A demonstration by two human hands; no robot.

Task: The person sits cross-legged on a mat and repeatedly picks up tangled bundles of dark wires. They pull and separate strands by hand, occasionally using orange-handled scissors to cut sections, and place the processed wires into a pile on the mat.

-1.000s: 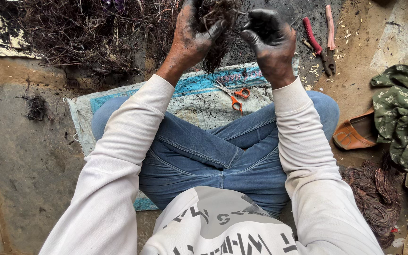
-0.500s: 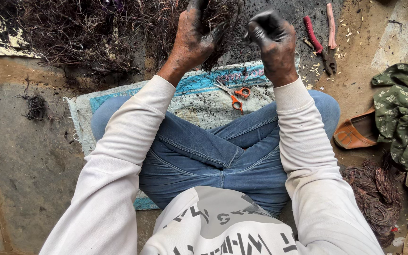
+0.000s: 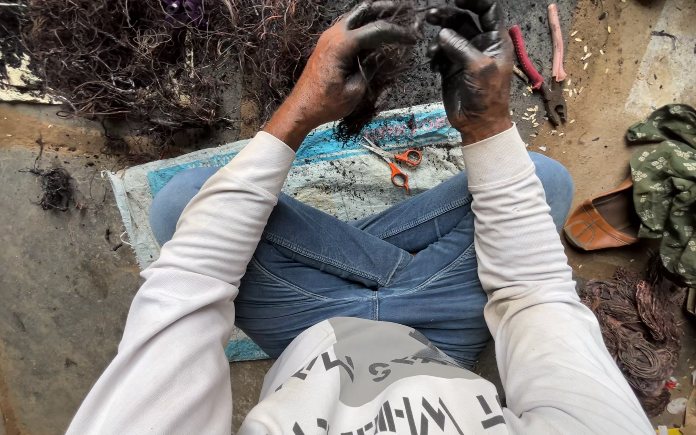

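The left hand (image 3: pixel 340 68) clutched a wire clump (image 3: pixel 380 76) far ahead of the knees; the right hand (image 3: pixel 473 68) pinched its strands with curled fingers. Stiff wire ends risked pricking skin, and loose bits could drop onto the scissors (image 3: pixel 396 157) below.

Matt, seemingly wiry tangle (image 3: pixel 380 76)

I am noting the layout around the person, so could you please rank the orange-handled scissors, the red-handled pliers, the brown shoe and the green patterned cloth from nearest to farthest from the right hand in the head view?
From the right hand:
1. Red-handled pliers, just to its right on the ground.
2. Orange-handled scissors, below and left, on the mat.
3. Brown shoe, lower right.
4. Green patterned cloth, far right.
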